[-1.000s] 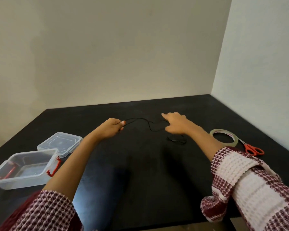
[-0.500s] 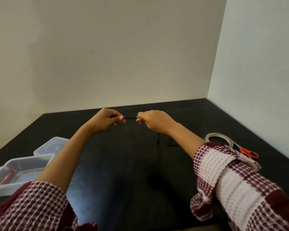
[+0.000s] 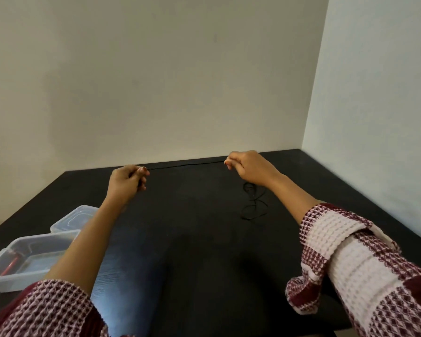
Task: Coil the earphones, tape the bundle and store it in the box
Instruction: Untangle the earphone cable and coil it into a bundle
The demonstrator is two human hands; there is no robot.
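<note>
The black earphones point(image 3: 253, 203) have a thin cord pulled taut in the air between my two hands, above the black table point(image 3: 199, 239). My left hand point(image 3: 128, 181) pinches one end at centre left. My right hand point(image 3: 249, 167) pinches the cord further right; the remaining cord hangs below it in loose loops that reach the table. The clear plastic box point(image 3: 24, 261) stands open at the lower left, with red clips on its sides. The tape and scissors are out of sight behind my right forearm.
The box's clear lid point(image 3: 71, 218) lies flat just behind the box. Walls close the table off at the back and on the right. My checked sleeves fill both lower corners of the view.
My hands, nearly touching half a second ago, have moved apart and drawn the cord into a long straight line. The view has tilted, and my right arm now hides the tape and scissors.
</note>
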